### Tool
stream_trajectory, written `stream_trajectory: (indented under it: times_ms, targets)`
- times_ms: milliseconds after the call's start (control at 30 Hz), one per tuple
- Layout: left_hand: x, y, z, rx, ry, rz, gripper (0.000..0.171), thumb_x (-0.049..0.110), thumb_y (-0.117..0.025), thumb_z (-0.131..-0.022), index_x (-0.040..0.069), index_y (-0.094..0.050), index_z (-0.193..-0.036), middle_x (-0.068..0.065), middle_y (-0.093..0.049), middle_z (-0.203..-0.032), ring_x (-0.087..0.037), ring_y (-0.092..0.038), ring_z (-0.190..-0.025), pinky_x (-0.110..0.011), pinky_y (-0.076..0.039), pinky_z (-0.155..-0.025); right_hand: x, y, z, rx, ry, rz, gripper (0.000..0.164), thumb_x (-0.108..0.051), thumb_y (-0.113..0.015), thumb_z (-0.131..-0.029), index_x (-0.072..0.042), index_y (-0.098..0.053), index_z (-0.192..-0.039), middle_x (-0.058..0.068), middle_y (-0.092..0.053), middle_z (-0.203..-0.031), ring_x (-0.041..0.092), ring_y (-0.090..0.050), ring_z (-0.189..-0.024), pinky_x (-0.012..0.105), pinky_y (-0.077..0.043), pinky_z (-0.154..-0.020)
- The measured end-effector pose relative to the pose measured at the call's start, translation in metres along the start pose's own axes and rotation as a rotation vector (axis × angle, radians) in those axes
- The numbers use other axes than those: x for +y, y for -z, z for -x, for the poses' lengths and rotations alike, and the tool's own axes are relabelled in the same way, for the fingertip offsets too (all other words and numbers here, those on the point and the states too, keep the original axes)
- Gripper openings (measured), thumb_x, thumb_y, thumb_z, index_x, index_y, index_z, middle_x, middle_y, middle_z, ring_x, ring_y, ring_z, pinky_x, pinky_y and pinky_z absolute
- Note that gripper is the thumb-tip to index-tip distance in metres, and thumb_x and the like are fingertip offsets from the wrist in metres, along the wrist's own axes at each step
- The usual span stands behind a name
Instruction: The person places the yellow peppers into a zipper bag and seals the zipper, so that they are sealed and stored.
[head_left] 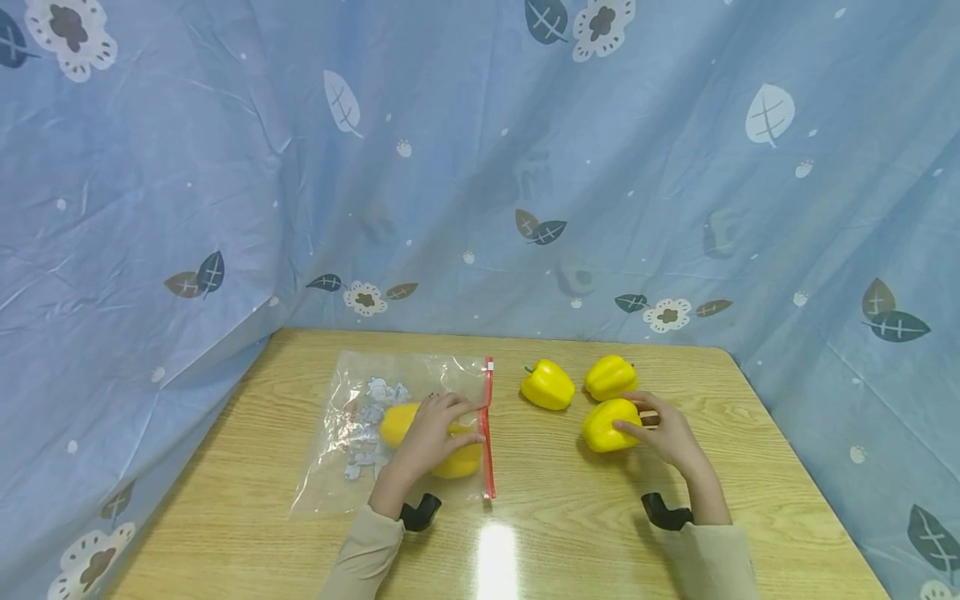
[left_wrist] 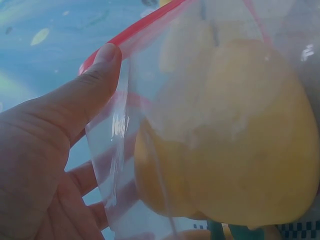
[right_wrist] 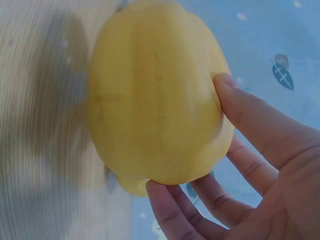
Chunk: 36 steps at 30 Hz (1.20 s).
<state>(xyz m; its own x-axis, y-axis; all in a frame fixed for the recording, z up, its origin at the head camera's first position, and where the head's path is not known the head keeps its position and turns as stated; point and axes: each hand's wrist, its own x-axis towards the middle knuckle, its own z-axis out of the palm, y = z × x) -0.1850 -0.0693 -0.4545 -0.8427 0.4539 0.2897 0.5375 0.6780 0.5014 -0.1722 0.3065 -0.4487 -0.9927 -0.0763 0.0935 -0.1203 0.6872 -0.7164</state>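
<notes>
A clear zip bag (head_left: 326,467) with a red closure strip (head_left: 487,450) lies on the left part of the table. Yellow bell peppers (head_left: 397,421) are inside it, seen through the plastic. My left hand (head_left: 429,437) pinches the bag near its red edge; in the left wrist view the thumb (left_wrist: 102,65) presses on the strip and other fingers show through the film. To the right, my right hand (head_left: 675,433) holds another yellow bell pepper (head_left: 606,427) between thumb and fingers. The right wrist view shows this pepper (right_wrist: 157,95) close up, partly covering the view behind.
Two more yellow bell peppers, one (head_left: 549,386) with a green stem and another (head_left: 611,377), rest behind the held one. The wooden table (head_left: 555,500) ends against a blue patterned cloth (head_left: 450,167) at the back and sides. Black pieces (head_left: 422,512) sit at both wrists.
</notes>
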Motion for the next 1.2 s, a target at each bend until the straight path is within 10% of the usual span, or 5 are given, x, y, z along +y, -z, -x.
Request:
stream_trajectory:
  times_ms: [1200]
  targets:
    - [0.003,0.002,0.0,0.035,-0.004,0.005,0.053,0.038,-0.07,-0.079,0.016,-0.058,-0.126,-0.005,-0.059,-0.118,-0.027,-0.051,-0.114,-0.053,-0.028,-0.106,-0.044,-0.077,-0.01,0.13,0.188,-0.185,0.047,-0.015,-0.075,-0.078,-0.004,-0.057,-0.12,0.019,-0.06,-0.113,0.033,-0.059,-0.098,0.042,-0.054,-0.08]
